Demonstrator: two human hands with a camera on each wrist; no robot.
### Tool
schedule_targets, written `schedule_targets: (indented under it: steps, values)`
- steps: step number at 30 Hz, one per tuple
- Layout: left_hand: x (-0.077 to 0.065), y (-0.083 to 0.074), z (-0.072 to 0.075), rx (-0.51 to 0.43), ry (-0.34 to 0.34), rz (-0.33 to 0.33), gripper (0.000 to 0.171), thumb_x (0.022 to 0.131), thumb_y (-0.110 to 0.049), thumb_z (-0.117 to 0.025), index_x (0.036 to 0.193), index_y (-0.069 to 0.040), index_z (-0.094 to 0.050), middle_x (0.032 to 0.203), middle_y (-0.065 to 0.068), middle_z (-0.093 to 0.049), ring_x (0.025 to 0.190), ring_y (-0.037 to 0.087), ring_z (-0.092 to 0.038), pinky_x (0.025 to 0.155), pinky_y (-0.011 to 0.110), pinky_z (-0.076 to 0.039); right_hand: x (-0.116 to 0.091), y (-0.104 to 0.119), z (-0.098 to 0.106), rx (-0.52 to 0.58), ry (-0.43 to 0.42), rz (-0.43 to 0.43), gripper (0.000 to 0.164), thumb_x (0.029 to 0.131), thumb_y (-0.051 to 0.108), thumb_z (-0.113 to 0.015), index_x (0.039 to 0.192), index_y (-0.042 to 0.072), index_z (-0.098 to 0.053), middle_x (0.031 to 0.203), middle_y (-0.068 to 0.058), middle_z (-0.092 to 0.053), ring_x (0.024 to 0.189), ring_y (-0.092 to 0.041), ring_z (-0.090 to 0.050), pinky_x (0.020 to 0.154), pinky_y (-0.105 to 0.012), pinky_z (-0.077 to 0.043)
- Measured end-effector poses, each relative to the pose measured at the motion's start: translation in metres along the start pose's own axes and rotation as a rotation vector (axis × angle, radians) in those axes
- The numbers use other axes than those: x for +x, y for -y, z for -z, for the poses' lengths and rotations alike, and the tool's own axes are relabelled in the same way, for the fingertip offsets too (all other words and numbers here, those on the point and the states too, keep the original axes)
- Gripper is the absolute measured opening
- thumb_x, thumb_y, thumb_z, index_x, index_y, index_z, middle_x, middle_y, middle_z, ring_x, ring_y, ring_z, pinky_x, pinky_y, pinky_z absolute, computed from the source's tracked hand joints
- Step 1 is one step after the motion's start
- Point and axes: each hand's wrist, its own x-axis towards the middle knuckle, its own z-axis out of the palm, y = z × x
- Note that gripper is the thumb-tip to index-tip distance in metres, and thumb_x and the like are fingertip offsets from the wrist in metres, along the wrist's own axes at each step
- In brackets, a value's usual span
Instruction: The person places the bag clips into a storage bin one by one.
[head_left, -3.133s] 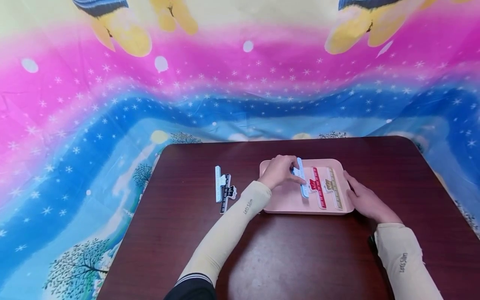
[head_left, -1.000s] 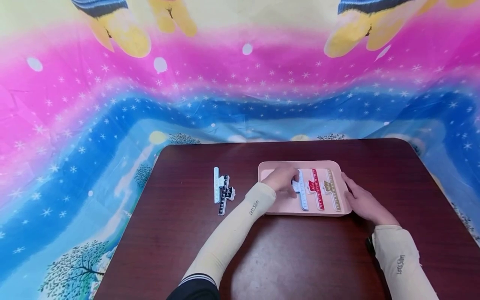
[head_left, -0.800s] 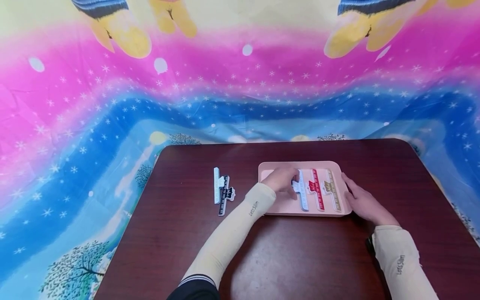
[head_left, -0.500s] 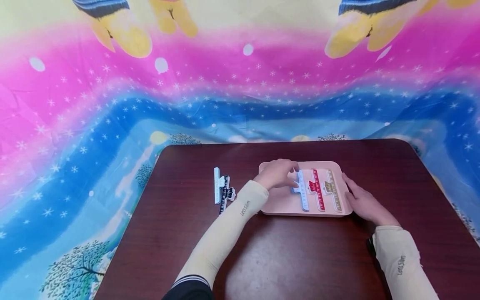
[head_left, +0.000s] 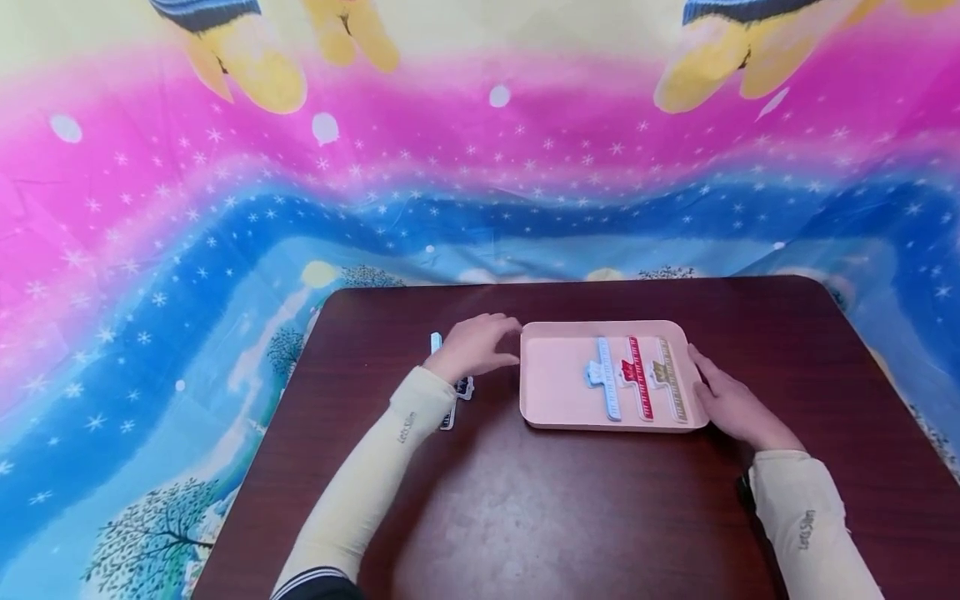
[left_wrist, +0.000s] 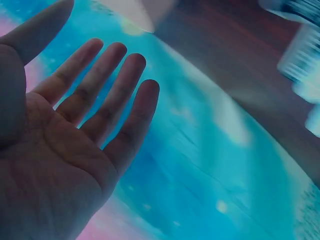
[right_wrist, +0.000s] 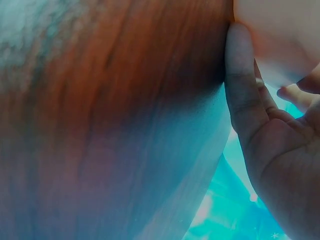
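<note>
My left hand [head_left: 474, 346] hovers over two clips on the table, partly covering them. Of these, the pale blue clip [head_left: 436, 342] shows its far end and the black clip [head_left: 447, 419] its near end. The left wrist view has this hand's fingers [left_wrist: 117, 115] spread and holding nothing. A shallow pink tray [head_left: 558, 404] lies to its right. Inside, side by side, are a light blue clip [head_left: 608, 387], a red clip [head_left: 639, 387] and a gold clip [head_left: 673, 387], all with a keyboard pattern. My right hand [head_left: 738, 408] rests against the tray's right wall with extended fingers.
The dark wooden table [head_left: 570, 517] has rounded far corners. Behind and beside it hangs a bright printed cloth [head_left: 480, 183] with snowflakes and trees.
My left hand set the light blue clip down in the tray beside the red one and let go. It has since moved left, out of the tray. The right hand has stayed put.
</note>
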Motion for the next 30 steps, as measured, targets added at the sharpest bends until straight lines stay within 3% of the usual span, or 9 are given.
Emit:
schedule_targets:
  steps: [6, 11, 20, 22, 26, 30]
  values:
    - [-0.031, 0.038, -0.009, -0.032, 0.026, 0.056, 0.054, 0.09, -0.031, -0.082, 0.139, -0.017, -0.064, 0.139, 0.006, -0.064, 0.127, 0.028, -0.061, 0.101, 0.05, -0.053, -0.004, -0.001, 0.002, 0.008, 0.001, -0.009, 0.068, 0.112, 0.021, -0.036, 0.165, 0.008, 0.004, 0.166, -0.037, -0.007, 0.149, -0.061, -0.014, 0.115, -0.076, -0.019]
    - [-0.05, 0.061, -0.021, -0.005, 0.075, 0.099, 0.058, 0.087, -0.025, -0.086, 0.139, -0.018, -0.063, 0.139, 0.006, -0.063, 0.128, 0.027, -0.059, 0.1, 0.05, -0.054, -0.004, -0.003, 0.0, 0.014, 0.009, -0.013, 0.068, 0.112, 0.022, -0.035, 0.165, 0.009, 0.005, 0.166, -0.036, -0.006, 0.15, -0.061, -0.013, 0.116, -0.076, -0.018]
    - [-0.056, 0.081, -0.033, -0.002, 0.029, 0.135, 0.058, 0.087, -0.018, -0.084, 0.141, -0.015, -0.062, 0.14, 0.009, -0.063, 0.126, 0.03, -0.059, 0.103, 0.05, -0.053, -0.004, -0.005, -0.003, 0.027, -0.005, -0.001, 0.067, 0.113, 0.022, -0.035, 0.165, 0.008, 0.003, 0.166, -0.037, -0.008, 0.149, -0.061, -0.015, 0.115, -0.076, -0.019]
    - [-0.056, 0.082, -0.034, -0.006, 0.024, 0.113, 0.057, 0.088, -0.014, -0.083, 0.141, -0.015, -0.062, 0.142, 0.008, -0.062, 0.129, 0.029, -0.058, 0.105, 0.049, -0.051, -0.003, -0.004, -0.003, 0.029, -0.005, -0.001, 0.067, 0.112, 0.022, -0.036, 0.165, 0.008, 0.003, 0.166, -0.037, -0.008, 0.15, -0.061, -0.015, 0.116, -0.075, -0.019]
    - [-0.056, 0.079, -0.036, -0.049, 0.061, 0.003, 0.058, 0.09, -0.007, -0.076, 0.145, -0.016, -0.06, 0.145, 0.008, -0.06, 0.135, 0.029, -0.054, 0.11, 0.05, -0.048, -0.002, -0.002, -0.002, 0.025, -0.002, -0.004, 0.068, 0.112, 0.022, -0.037, 0.165, 0.008, 0.003, 0.166, -0.036, -0.008, 0.149, -0.061, -0.015, 0.116, -0.076, -0.019]
    - [-0.056, 0.072, -0.036, -0.094, 0.117, -0.094, 0.065, 0.086, -0.019, -0.084, 0.146, -0.019, -0.06, 0.143, 0.004, -0.062, 0.136, 0.028, -0.052, 0.114, 0.049, -0.043, 0.001, -0.001, -0.001, 0.022, 0.009, -0.014, 0.07, 0.112, 0.023, -0.038, 0.165, 0.01, 0.006, 0.167, -0.035, -0.007, 0.15, -0.06, -0.014, 0.116, -0.076, -0.019]
